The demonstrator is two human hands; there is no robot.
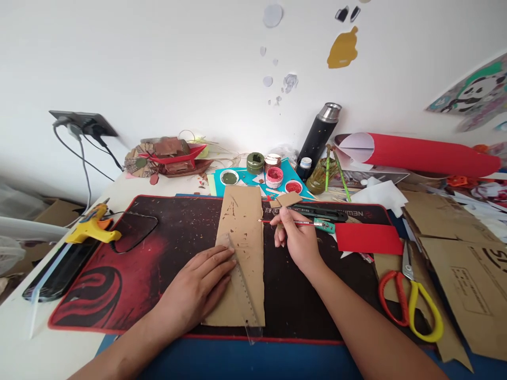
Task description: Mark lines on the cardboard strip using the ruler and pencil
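A strip of brown cardboard (pixel 247 274) lies upright in my view on the dark mat, with pencil-like marks and small brown scraps on it. My left hand (pixel 204 282) lies flat over its left edge, fingers stretched out. Under those fingertips, a clear ruler (pixel 244 295) slants across the cardboard and past its near edge. My right hand (pixel 295 237) pinches a red pencil (pixel 291 222), held nearly level, its tip pointing left at the cardboard's right edge. Whether the tip touches is hard to see. Beyond that hand rests a black utility knife (pixel 317 212).
Red-and-yellow scissors (pixel 407 295), a red card (pixel 368 238) and cardboard sheets (pixel 467 285) lie right. A yellow glue gun (pixel 93 226) is left. Paint pots (pixel 274 177), a black flask (pixel 319 132) and a model boat (pixel 174 158) line the back near the wall.
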